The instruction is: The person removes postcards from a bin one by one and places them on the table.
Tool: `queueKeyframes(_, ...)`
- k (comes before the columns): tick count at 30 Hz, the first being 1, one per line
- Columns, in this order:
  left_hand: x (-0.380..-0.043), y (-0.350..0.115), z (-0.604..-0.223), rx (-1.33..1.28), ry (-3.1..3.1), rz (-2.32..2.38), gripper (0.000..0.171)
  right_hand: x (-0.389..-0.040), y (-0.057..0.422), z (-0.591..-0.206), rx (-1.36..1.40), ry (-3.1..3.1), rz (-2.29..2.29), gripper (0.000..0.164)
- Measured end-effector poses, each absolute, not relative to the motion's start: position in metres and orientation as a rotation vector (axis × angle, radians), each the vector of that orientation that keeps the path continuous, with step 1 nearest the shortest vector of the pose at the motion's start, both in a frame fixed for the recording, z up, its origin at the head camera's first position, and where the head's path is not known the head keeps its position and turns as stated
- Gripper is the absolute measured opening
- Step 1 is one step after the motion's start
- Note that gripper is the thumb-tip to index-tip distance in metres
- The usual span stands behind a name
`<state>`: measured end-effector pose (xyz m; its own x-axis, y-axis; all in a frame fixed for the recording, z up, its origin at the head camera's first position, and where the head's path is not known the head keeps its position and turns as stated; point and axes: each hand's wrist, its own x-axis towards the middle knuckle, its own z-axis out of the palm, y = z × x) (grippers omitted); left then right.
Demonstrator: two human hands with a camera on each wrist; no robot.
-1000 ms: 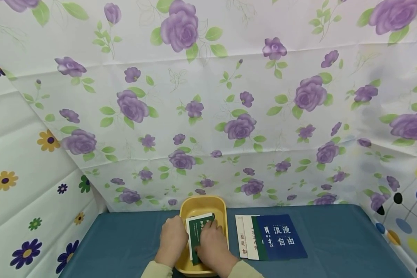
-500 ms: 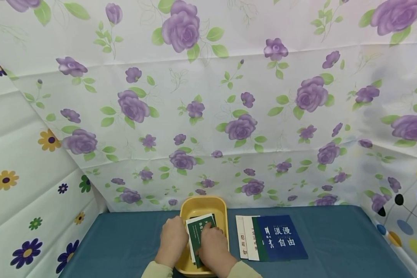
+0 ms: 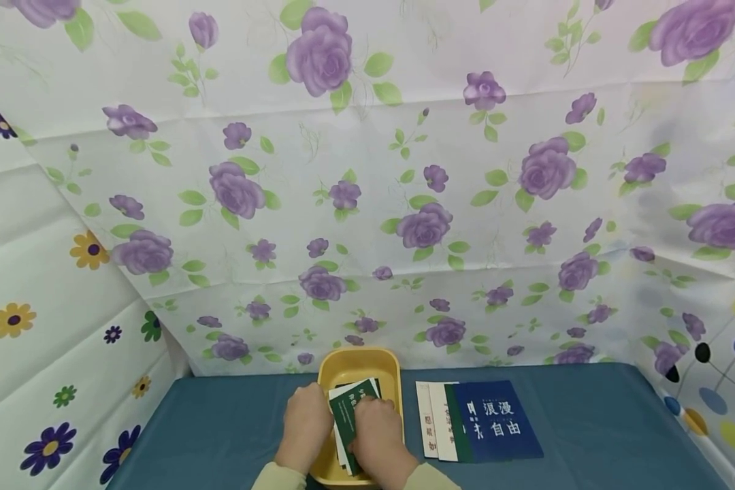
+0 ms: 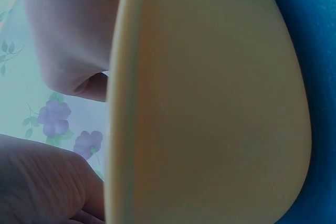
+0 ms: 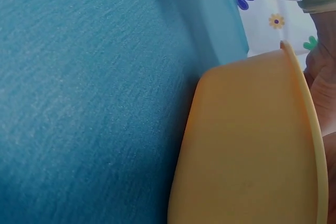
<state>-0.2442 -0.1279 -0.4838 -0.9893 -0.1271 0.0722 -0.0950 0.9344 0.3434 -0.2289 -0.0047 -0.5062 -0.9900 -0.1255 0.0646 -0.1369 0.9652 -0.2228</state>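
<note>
A yellow plastic tub (image 3: 390,367) stands on the table with a small stack of green and white cards in it. The top green card (image 3: 344,413), printed with white characters, lies tilted over the ones below. My right hand (image 3: 380,435) grips this card at its right side, knuckles up and fingers bent. At the tub's left rim my left hand (image 3: 306,422) is curled down beside the stack's left edge, its fingertips hidden; whether it pinches the cards I cannot tell. In the left wrist view the tub wall (image 4: 220,98) covers the fingers of both hands.
To the right of the tub lies an overlapping row of cards: white ones (image 3: 425,425), a green-edged one, and a blue card (image 3: 502,422) with white characters on top. Flower-printed sheets (image 3: 367,204) rise behind and beside the blue-green table cover (image 3: 239,422).
The top green card has turned slightly and its lower end has shifted right, with my right hand moving along and its fingers bending more. My left hand has stayed in place.
</note>
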Motion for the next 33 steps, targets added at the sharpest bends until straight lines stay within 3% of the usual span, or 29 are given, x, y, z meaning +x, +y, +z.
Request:
queueKeyframes(11, -0.239, -0.131, -0.484, 0.154, -2.96, -0.492, 0.009, -0.229, 0.001, -0.508, 0.27, -2.941, 0.4, 0.021)
queueKeyframes(33, -0.243, -0.125, -0.484, 0.167, -2.981, -0.481, 0.009, -0.236, 0.028, -0.494, 0.305, -2.903, 0.948, 0.024)
